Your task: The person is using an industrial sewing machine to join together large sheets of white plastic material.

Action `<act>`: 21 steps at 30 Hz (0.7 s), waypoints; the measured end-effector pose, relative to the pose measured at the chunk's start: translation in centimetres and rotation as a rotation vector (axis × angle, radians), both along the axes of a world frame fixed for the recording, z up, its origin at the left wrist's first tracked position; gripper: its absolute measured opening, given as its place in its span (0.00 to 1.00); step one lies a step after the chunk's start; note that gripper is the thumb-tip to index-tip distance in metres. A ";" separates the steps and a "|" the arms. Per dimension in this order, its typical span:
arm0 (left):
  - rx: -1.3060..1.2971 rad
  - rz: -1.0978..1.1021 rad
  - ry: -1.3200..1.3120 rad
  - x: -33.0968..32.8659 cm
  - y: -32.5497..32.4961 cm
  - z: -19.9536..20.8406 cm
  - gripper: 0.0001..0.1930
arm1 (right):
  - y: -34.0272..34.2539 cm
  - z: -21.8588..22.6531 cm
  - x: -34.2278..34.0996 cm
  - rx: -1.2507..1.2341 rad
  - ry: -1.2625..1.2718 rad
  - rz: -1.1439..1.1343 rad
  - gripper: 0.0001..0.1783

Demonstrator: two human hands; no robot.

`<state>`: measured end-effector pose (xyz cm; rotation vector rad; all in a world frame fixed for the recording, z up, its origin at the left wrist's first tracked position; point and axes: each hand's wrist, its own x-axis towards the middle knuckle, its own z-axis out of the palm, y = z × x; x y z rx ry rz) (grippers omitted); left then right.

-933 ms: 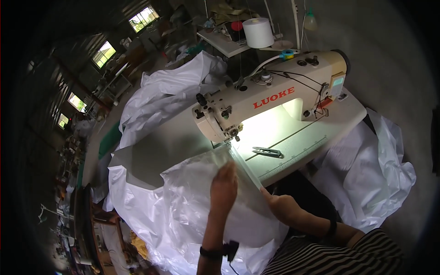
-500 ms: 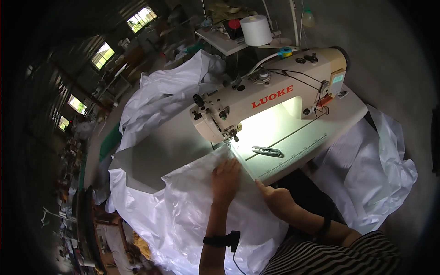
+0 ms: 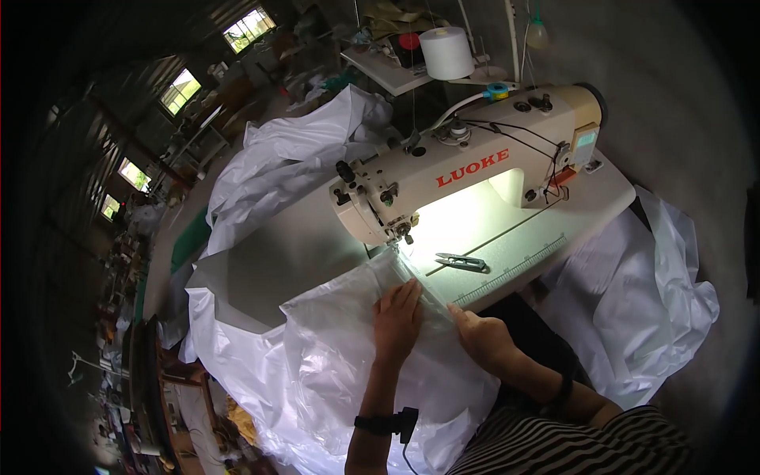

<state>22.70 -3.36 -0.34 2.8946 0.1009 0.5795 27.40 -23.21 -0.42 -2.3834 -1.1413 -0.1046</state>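
Note:
White translucent plastic sheeting (image 3: 324, 348) spreads over the front of the machine bed and down toward my lap. Its right-hand edge runs up under the presser foot of a cream sewing machine (image 3: 546, 119). My left hand (image 3: 397, 321) lies on the sheet just in front of the needle area, fingers stretched out and pressing down. Lower along the same edge, my right hand (image 3: 487, 342) pinches the sheet between thumb and curled fingers. Thread snips (image 3: 462, 262) rest on the lit machine bed, to the right of the needle, touched by neither hand.
More white sheeting is heaped behind the machine head (image 3: 309, 131), and another pile hangs at the right (image 3: 633, 301). A white thread cone (image 3: 446, 54) stands at the back beside a small shelf (image 3: 388, 73). Cluttered workshop furniture fills the dim left side.
My left hand has slid a little back from the needle, toward me. My right hand's fingertips have shifted slightly up and right, still pinching the sheet edge. The snips stay put.

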 end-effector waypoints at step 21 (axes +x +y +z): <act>0.113 -0.190 0.013 -0.4 0.0 -0.1 0.18 | 2.7 -0.4 1.0 -0.199 -0.104 -0.047 0.26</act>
